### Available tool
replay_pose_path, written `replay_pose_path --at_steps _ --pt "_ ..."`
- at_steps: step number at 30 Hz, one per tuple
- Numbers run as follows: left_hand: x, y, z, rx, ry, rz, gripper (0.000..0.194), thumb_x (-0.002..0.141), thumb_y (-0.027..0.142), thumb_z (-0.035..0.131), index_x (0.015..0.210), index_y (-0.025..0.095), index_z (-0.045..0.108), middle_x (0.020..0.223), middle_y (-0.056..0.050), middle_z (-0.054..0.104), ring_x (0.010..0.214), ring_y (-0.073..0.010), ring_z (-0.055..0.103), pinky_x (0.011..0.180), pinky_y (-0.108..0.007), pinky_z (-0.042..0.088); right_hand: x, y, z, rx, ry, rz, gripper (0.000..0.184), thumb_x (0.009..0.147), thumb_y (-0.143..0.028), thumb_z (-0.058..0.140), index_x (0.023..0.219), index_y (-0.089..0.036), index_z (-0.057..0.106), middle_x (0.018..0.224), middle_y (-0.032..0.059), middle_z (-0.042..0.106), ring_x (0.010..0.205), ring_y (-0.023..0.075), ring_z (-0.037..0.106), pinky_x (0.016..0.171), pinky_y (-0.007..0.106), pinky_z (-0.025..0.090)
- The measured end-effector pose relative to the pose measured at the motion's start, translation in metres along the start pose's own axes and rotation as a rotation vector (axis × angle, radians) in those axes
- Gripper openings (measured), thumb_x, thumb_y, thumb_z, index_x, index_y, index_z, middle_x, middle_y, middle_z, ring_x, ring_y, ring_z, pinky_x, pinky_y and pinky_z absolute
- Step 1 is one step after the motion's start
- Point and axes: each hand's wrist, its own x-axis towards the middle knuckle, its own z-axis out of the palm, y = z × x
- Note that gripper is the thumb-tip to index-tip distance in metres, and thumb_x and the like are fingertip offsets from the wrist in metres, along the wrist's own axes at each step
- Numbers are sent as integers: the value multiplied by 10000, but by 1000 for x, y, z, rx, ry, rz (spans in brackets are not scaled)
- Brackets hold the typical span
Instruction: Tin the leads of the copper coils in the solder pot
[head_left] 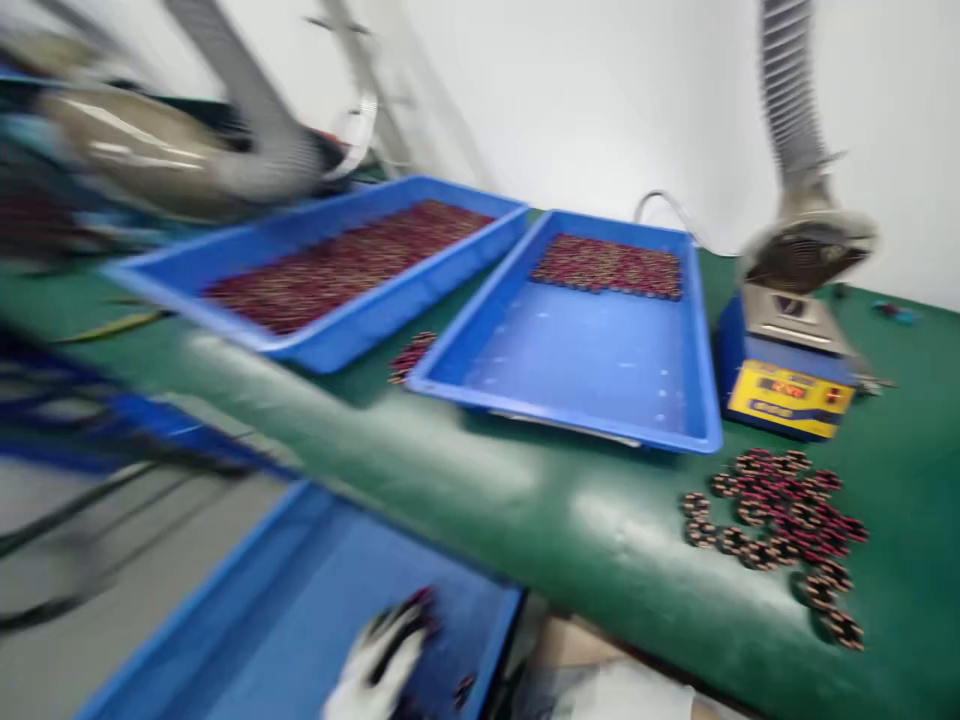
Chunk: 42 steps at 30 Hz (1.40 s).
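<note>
My left hand (381, 655), in a white glove with dark patches, is low in the frame over a blue tray (292, 590) below the table edge. Motion smears its fingers. Dark and pinkish-red small pieces (424, 603) show at the fingertips; whether they are held or lie in the tray cannot be made out. One more small dark piece (463, 690) lies near that tray's right wall. My right hand is not in view. At the bottom edge, pale cloth (615, 692) shows beside the tray.
On the green table (480, 490), a blue tray (592, 345) has rows of small round pieces (611, 265) at its back. Another tray (315, 345) holds many more. Loose black-and-copper round pieces (787, 510) lie right, near a blue device (787, 365) with a yellow panel, under a hose hood (810, 240).
</note>
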Motion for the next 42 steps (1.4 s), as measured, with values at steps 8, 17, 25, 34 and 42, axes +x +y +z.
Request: replay_pose_path --at_steps 8,17,25,34,42 --pt "25 -12 -13 -45 -8 89 466 817 502 447 1094 136 518 1180 -132 514 1128 -262 437 957 -486 338 96 -2 53 -222 179 -138 193 846 -225 429 942 -190 594 1110 58 555 1170 212 391 1004 340 305" --pt "-9 21 -10 -42 -471 465 247 851 384 478 905 177 601 893 -51 635 953 -198 539 886 -423 401 106 -6 51 -434 111 -47 244 875 -289 382 884 -172 596 968 77 598 1034 218 499 938 353 357" --pt "-90 -20 -33 154 -308 336 653 668 270 633 1248 195 342 1303 -143 369 1197 -300 331 971 -484 332 149 -32 56 -535 -177 98 414 600 -168 691 990 -102 570 844 150 646 762 301 635 652 413 491" --pt "-111 -36 -5 356 -162 387 496 782 249 531 1240 189 351 1268 -162 386 1158 -289 376 902 -464 390 164 -50 78 -559 -298 170 316 714 -57 516 1022 -114 560 1071 223 525 774 291 650 574 399 515" --pt "-110 -33 0 452 -131 400 347 806 234 479 1150 216 443 1150 -116 496 1081 -266 446 861 -440 399 156 -39 70 -478 -256 1 301 773 -99 394 996 -216 558 948 98 596 794 235 643 639 339 496"
